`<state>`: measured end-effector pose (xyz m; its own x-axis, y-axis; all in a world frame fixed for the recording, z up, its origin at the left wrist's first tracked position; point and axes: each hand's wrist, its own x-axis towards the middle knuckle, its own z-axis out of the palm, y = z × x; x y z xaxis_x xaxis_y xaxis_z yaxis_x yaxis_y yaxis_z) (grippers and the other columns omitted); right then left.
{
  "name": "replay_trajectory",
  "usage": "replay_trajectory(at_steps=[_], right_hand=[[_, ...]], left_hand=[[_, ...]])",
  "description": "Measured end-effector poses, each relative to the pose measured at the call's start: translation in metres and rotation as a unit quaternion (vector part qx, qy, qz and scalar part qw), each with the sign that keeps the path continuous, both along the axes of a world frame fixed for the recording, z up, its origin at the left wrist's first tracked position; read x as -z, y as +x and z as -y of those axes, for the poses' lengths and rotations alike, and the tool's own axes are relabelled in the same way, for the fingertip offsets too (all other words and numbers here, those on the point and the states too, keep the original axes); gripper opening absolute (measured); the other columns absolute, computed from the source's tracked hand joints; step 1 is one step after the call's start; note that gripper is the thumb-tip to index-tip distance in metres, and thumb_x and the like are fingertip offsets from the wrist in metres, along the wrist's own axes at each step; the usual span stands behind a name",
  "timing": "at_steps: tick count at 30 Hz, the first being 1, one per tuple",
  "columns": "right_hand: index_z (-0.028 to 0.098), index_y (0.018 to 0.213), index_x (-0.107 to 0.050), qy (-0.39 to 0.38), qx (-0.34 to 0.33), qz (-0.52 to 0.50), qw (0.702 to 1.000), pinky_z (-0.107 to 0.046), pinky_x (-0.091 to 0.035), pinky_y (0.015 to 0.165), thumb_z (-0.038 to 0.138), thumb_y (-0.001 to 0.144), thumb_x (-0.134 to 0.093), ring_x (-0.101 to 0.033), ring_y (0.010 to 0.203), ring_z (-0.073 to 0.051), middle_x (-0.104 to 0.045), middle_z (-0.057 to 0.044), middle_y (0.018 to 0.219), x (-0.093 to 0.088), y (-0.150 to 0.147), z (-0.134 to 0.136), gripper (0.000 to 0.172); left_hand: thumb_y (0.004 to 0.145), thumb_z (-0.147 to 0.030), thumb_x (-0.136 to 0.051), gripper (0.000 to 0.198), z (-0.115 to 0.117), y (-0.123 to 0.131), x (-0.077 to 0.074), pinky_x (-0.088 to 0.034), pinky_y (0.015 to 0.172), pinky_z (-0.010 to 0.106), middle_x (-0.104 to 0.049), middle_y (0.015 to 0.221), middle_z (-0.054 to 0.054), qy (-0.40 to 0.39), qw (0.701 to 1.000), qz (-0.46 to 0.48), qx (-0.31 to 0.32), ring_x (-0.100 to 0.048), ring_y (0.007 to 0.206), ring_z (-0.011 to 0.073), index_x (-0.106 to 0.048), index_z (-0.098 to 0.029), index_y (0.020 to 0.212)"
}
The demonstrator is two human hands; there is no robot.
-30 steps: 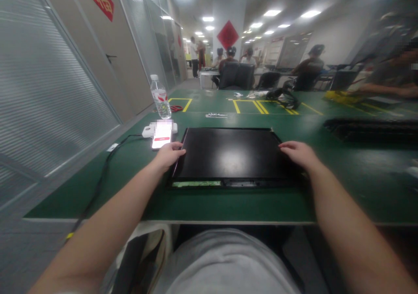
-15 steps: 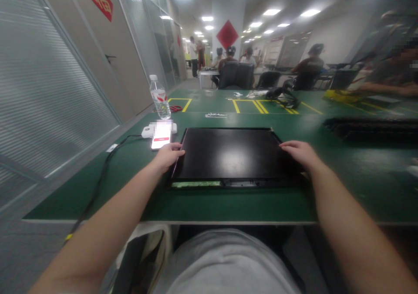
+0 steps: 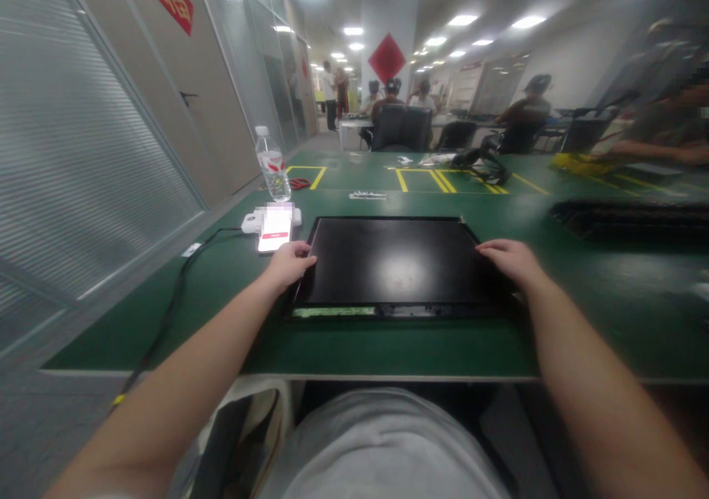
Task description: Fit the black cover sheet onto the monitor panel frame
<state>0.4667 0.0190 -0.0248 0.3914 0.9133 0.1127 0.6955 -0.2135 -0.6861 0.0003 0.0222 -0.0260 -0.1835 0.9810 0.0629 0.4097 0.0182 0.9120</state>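
Observation:
A black flat display panel lies face up on the green table, its glossy surface reflecting a ceiling light. Along its near edge runs a strip, partly green and partly dark. My left hand is closed on the panel's left edge, thumb on top. At the opposite side my right hand grips the right edge, with fingertips on the rim. The undersides of the edges, and some fingers, are hidden.
Beyond my left hand are a lit phone, a white power strip with a cable, and a water bottle. Red-handled scissors and a dark headset-like bundle lie farther back. A long black object rests at right.
The view has shifted very slightly. Both hands keep their hold on the display panel, which shows no clear movement on the table.

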Motion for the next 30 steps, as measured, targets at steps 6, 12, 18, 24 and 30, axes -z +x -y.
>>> replay_trajectory(at_steps=[6,12,18,24,30], right_hand=[[0.025,0.075,-0.081,0.022,0.006,-0.028,0.999,-0.037,-0.053,0.084,0.027,0.07,-0.069,-0.069,0.089,-0.025,-0.079,-0.005,0.088,0.002,0.0,0.001,0.013],[0.024,0.078,-0.081,0.002,0.014,-0.047,0.999,-0.036,-0.052,0.085,0.026,0.071,-0.069,-0.069,0.089,-0.024,-0.079,-0.005,0.092,-0.001,-0.001,0.001,0.014],[0.024,0.077,-0.081,0.012,0.013,-0.063,0.998,-0.037,-0.051,0.086,0.026,0.071,-0.069,-0.069,0.088,-0.024,-0.079,-0.005,0.089,0.001,-0.001,0.0,0.014],[0.024,0.076,-0.081,0.029,0.009,-0.074,0.997,-0.039,-0.051,0.087,0.029,0.068,-0.069,-0.069,0.088,-0.026,-0.079,-0.004,0.087,0.005,0.002,-0.001,0.015],[0.024,0.075,-0.08,0.019,0.013,-0.082,0.996,-0.039,-0.051,0.09,0.026,0.068,-0.07,-0.069,0.09,-0.025,-0.079,-0.005,0.09,0.003,0.0,0.0,0.013]], left_hand=[[0.053,-0.019,-0.081,0.014,0.001,0.0,-0.002,-0.055,0.076,0.039,-0.072,0.075,0.005,0.005,1.0,-0.02,0.0,-0.068,0.084,0.0301,-0.071,-0.023,0.061],[0.058,-0.021,-0.079,0.008,-0.003,-0.005,0.002,-0.054,0.082,0.039,-0.074,0.083,0.007,0.026,0.998,-0.061,0.016,-0.068,0.083,0.0289,-0.073,-0.022,0.064],[0.057,-0.022,-0.08,0.009,-0.006,-0.009,0.007,-0.053,0.087,0.039,-0.072,0.082,0.007,0.047,0.996,-0.068,0.03,-0.068,0.092,0.031,-0.072,-0.023,0.062],[0.058,-0.025,-0.079,0.008,-0.008,-0.01,0.01,-0.053,0.09,0.04,-0.073,0.085,0.007,0.062,0.994,-0.084,0.037,-0.068,0.094,0.0321,-0.072,-0.024,0.062],[0.064,-0.026,-0.075,0.006,-0.01,-0.012,0.01,-0.052,0.089,0.042,-0.072,0.085,0.009,0.077,0.987,-0.132,0.058,-0.067,0.089,0.0313,-0.071,-0.023,0.061]])
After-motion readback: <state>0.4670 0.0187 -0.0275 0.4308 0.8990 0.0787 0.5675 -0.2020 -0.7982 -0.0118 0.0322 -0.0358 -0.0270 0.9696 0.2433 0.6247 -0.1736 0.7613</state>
